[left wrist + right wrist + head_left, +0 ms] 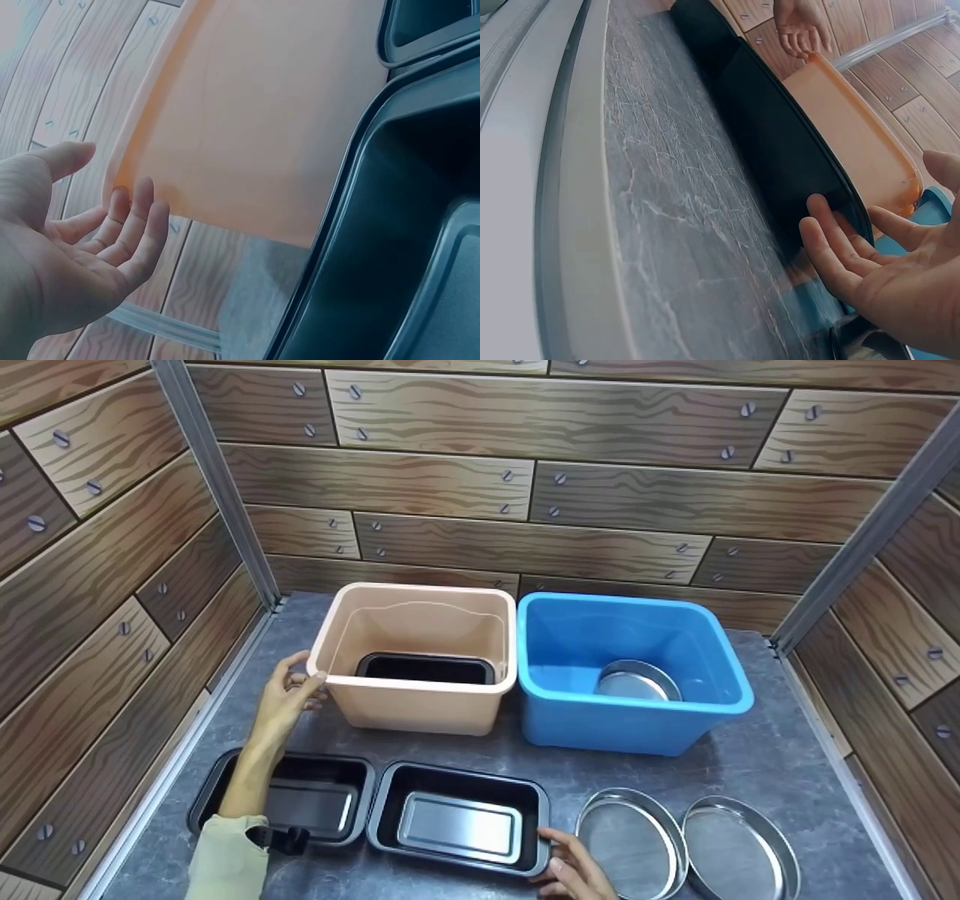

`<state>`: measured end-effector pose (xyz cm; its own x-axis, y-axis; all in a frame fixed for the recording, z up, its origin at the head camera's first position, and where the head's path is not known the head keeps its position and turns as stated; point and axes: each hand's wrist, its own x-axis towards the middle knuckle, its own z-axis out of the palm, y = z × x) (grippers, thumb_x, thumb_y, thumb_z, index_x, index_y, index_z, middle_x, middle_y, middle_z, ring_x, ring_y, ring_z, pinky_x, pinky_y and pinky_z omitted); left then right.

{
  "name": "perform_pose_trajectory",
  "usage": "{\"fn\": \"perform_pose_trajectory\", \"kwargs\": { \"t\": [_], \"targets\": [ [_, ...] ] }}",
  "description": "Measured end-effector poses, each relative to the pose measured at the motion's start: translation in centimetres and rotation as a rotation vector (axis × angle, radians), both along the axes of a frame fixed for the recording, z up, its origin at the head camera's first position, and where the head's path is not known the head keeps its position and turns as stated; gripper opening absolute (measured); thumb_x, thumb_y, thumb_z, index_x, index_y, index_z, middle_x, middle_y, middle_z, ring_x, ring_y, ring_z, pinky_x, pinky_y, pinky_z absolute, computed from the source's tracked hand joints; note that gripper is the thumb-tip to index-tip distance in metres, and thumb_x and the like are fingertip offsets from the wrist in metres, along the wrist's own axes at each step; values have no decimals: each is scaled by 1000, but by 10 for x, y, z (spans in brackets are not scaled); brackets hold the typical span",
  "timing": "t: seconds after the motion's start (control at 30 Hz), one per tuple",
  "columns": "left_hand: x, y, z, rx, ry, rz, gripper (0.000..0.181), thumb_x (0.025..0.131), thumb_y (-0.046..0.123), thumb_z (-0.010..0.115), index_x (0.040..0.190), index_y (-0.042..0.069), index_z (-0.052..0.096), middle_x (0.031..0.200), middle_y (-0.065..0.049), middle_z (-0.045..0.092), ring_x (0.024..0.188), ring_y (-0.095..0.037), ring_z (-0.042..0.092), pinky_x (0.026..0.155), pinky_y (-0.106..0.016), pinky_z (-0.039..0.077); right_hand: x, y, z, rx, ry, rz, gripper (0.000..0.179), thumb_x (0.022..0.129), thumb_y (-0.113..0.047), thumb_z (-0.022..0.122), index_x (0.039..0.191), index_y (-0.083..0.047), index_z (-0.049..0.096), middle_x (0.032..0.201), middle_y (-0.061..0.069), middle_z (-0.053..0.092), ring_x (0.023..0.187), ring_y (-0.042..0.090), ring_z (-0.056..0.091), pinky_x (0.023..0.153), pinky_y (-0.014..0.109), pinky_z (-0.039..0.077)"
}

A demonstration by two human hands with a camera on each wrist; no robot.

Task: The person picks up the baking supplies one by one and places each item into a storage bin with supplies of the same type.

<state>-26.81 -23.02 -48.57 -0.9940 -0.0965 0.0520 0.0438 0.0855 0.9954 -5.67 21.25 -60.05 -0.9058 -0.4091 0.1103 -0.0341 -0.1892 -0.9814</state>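
Progress: we judge the work part done. One black pan (427,669) lies inside the peach bin (420,709) and one round tin (637,687) inside the blue bin (607,729). Outstanding on the tabletop (750,750), we count the left pan (315,801), middle pan (459,829), left tin (630,847) and right tin (735,851). Left grip (289,694): fingers loose at the peach bin's corner, clasping nothing. Right grip (574,868): relaxed fingers touching the middle pan's end, not clasped round it.

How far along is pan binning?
Looks done: black rectangular metal pan inside peach plastic bin; round silver metal pan inside blue plastic bin. In progress: right hand at outside black pan's edge; left hand at peach rim. Seemingly left: that pan, another black pan, two round pans.
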Motion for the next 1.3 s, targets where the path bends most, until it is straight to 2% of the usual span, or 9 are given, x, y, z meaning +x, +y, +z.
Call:
{"fn": "perform_pose_trajectory", "kwargs": {
  "t": [0.33,0.5,0.67,0.77,0.9,1.0,1.07,1.23,1.3],
  "targets": [
    [-8,-1,0,17,0,32,61,99,8,70,153,-1,41,87,0,58,67,-4,65,66,-23,58,-6,-6,0,-18,10,-39,49,109,-4,39,143,-37,55,119,16,59,102,15,67,83,36,60],
    [-13,0,2,28,6,34,63,98,7,71,153,-1,42,93,-1,54,69,-4,63,67,-24,58,-8,-8,1,-11,-4,-65,46,109,-5,40,141,-35,56,114,13,58,100,14,65,82,37,60],
    [-16,1,4,-23,29,31,64,96,7,74,152,1,44,104,-8,53,75,-6,64,69,-24,59,-11,-10,1,-3,-10,-74,46,109,-5,40,139,-37,56,109,9,54,98,13,63,81,36,61],
    [-17,1,4,-40,30,31,65,95,7,75,152,1,44,112,-13,51,78,-6,62,70,-22,58,-12,-11,1,8,-6,-83,43,109,-5,40,143,-25,55,107,8,52,97,13,62,80,36,61],
    [-20,0,3,-41,21,24,67,95,8,75,153,3,43,118,-17,48,80,-4,61,71,-21,57,-14,-13,2,28,-27,-111,41,109,-5,41,147,9,42,106,7,50,95,15,61,79,38,61],
    [-22,1,2,-31,24,13,69,95,10,76,155,4,41,121,-18,47,83,-4,61,73,-21,57,-15,-14,3,31,-40,-126,46,109,-6,42,147,18,31,104,8,50,91,16,63,75,38,62],
    [-22,1,0,-18,21,4,70,95,10,76,156,5,41,123,-18,47,84,-4,61,73,-21,56,-15,-15,2,19,-38,-123,42,109,-7,42,148,8,40,103,9,51,87,16,65,73,37,62],
    [-21,1,-6,18,-12,-15,71,97,11,74,158,10,39,126,-18,49,86,-7,62,76,-23,56,-15,-17,-3,-42,-18,-91,48,108,-6,43,141,-39,55,102,13,56,74,14,66,67,29,61],
    [-22,1,-8,29,-22,-21,71,97,11,73,159,12,38,130,-20,49,87,-7,62,78,-25,57,-16,-19,-4,-54,-11,-100,50,108,-6,44,140,-42,54,103,14,57,71,12,65,64,28,60]
  ]
}}
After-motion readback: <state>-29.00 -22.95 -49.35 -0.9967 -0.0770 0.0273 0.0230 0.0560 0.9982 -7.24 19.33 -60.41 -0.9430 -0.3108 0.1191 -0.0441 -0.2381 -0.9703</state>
